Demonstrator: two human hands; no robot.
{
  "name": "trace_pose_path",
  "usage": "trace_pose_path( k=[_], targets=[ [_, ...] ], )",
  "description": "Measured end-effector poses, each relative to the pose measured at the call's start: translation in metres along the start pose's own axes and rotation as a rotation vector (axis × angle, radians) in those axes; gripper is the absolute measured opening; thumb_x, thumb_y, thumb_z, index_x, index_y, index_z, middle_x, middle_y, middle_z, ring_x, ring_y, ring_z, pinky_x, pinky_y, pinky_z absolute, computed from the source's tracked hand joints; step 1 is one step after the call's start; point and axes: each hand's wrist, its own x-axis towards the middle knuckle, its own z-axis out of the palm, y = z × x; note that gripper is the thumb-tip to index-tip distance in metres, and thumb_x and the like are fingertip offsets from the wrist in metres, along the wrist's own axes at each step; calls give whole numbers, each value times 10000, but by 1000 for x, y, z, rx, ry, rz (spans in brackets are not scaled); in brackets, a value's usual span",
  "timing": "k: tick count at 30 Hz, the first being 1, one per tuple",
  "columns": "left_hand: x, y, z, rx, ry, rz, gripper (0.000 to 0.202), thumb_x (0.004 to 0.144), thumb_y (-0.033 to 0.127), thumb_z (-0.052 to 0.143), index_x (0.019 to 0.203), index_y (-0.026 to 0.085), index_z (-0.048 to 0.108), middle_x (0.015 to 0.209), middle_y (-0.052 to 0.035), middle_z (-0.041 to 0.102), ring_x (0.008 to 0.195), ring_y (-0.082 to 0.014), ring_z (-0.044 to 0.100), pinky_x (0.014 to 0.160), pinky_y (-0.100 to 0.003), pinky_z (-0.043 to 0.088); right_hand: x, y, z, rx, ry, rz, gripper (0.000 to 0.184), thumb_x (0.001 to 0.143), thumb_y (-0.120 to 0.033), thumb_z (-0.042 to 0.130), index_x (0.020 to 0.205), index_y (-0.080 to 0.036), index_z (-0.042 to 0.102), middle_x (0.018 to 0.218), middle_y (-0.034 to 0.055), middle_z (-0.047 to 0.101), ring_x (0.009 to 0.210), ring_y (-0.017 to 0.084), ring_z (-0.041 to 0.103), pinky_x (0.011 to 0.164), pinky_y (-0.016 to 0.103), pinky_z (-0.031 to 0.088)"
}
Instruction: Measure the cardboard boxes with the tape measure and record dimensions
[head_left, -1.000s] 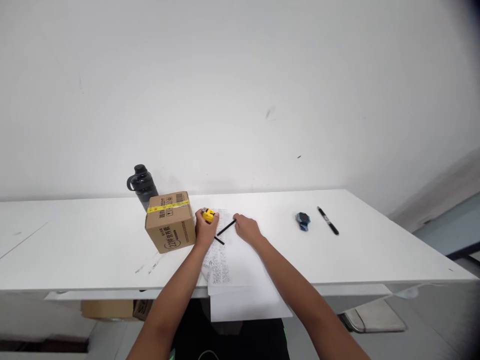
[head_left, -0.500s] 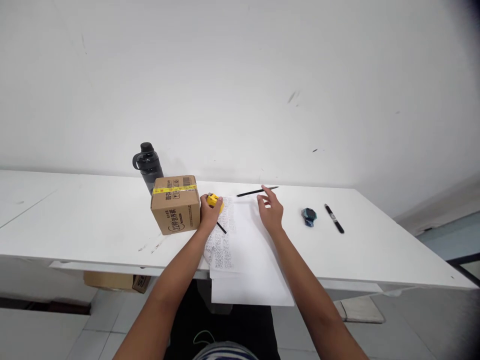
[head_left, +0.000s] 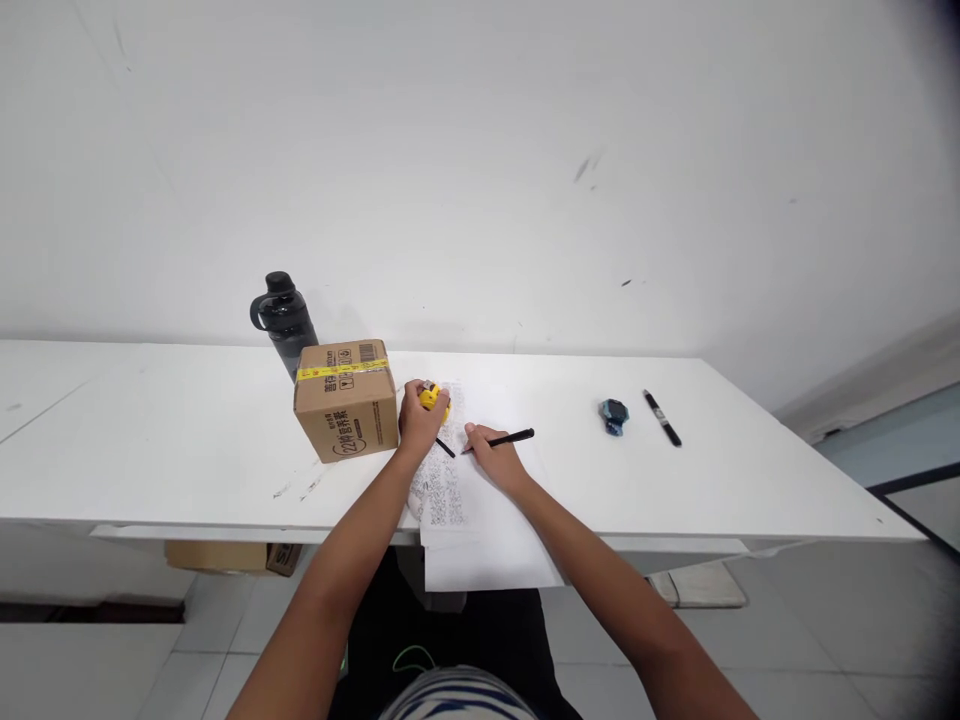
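My left hand (head_left: 418,418) is closed around a yellow tape measure (head_left: 434,398), just right of the cardboard box. In my right hand (head_left: 496,458) is a black pen (head_left: 513,438), its tip down at the paper and its back end pointing right. Both hands are over a sheet of paper (head_left: 491,545) with dense small print or writing along its left side. Between them lies a short black stick-like piece (head_left: 445,447), close to the left thumb. Whether the pen tip touches the sheet I cannot tell.
The cardboard box (head_left: 356,425), a yellow strip across its top, stands left of my left hand. Behind it is a dark water bottle (head_left: 289,322). A wristwatch (head_left: 613,415) and a black marker (head_left: 662,418) lie to the right on the white table (head_left: 187,430), which backs onto a wall.
My right hand has picked up the black pen from the back of the paper and moved left and nearer to me, its fingers now closed. The left hand keeps hold of the tape measure.
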Motion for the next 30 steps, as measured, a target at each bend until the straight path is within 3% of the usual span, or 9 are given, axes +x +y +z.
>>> trace_pose_path(
  k=[3,9,14,18,23,27,30],
  targets=[
    [0,0,1,15,-5,8,434,769,498,662,1084,271,467,1069,-25,612,935,-177,602,808,-299,441,0,0,1,-49,29,10,458,853,-562,512,562,-210,554,523,-17,497,568,153,482,574,278,365],
    [-2,1,2,45,-23,14,549,699,460,735,1118,266,437,1122,-48,587,985,-194,598,841,-319,444,-1,4,4,-88,17,-14,414,848,-477,511,531,-216,459,545,-22,502,557,141,450,546,272,325],
    [-5,2,0,95,-70,51,570,686,422,746,1132,266,427,1172,-63,566,1077,-220,563,901,-351,427,-2,5,4,-75,-32,-19,402,841,-481,519,544,-212,493,542,-25,492,564,142,453,553,271,329],
    [-4,1,-3,88,-68,51,622,667,448,760,1154,261,422,1190,-73,555,1102,-230,549,913,-359,424,-3,4,4,-59,11,-6,413,834,-481,515,521,-216,464,515,-28,465,543,140,438,538,272,322],
    [-3,-1,-3,71,-82,55,692,622,447,793,1172,257,418,1197,-75,552,1070,-219,565,882,-338,438,-3,6,4,-87,-27,-24,410,842,-499,504,554,-210,541,555,-3,537,592,161,496,566,279,355],
    [-3,1,-3,103,-48,63,604,669,457,756,1147,260,444,1137,-61,584,1029,-213,582,867,-333,438,-1,8,3,-66,62,-3,404,848,-472,501,537,-215,504,543,-16,516,573,150,474,578,277,355],
    [-2,3,-4,93,-36,16,523,709,474,720,1113,263,462,1011,-33,620,896,-189,609,778,-308,451,-1,9,3,-53,18,1,412,848,-478,502,533,-215,492,537,-18,510,571,149,471,574,270,359]
  ],
)
